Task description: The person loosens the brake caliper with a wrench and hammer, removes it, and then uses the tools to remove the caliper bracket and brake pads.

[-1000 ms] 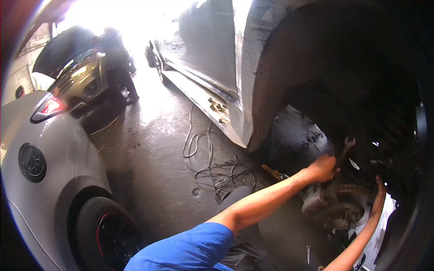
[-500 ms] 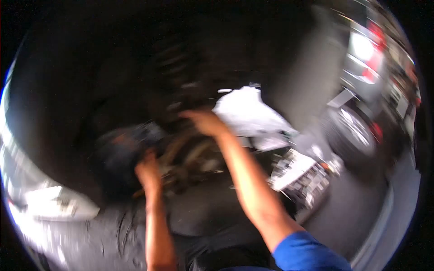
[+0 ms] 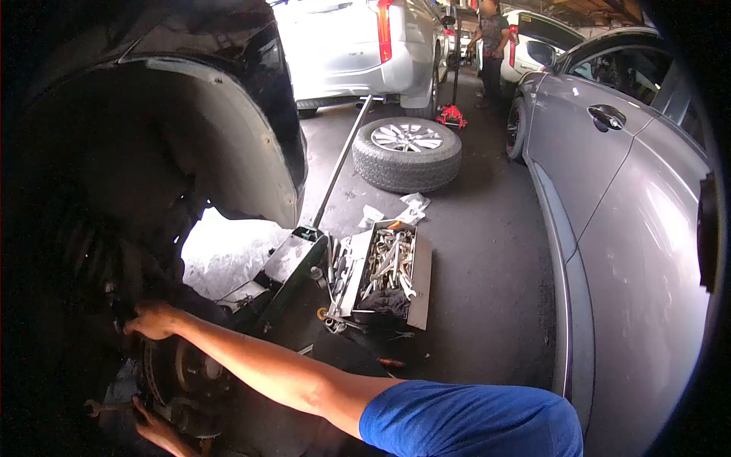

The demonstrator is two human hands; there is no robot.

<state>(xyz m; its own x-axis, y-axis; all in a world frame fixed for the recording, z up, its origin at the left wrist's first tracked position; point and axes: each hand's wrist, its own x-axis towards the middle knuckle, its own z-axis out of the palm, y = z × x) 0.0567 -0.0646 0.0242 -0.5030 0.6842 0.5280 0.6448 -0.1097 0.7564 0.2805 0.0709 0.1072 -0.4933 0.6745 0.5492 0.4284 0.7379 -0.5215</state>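
The dark floor (image 3: 487,320) is carrying, rightward of the fingers (image 3: 135,326) of the right hand (image 3: 158,321), a trolley jack (image 3: 287,268) and an open toolbox (image 3: 421,293), while a tyred wheel (image 3: 407,172) is lying flat farther from them.

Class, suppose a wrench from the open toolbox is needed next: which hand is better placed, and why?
Probably the right hand: its arm lies nearer the toolbox, while the left hand seems to hold a wrench. Shadow obscures the right's grip.
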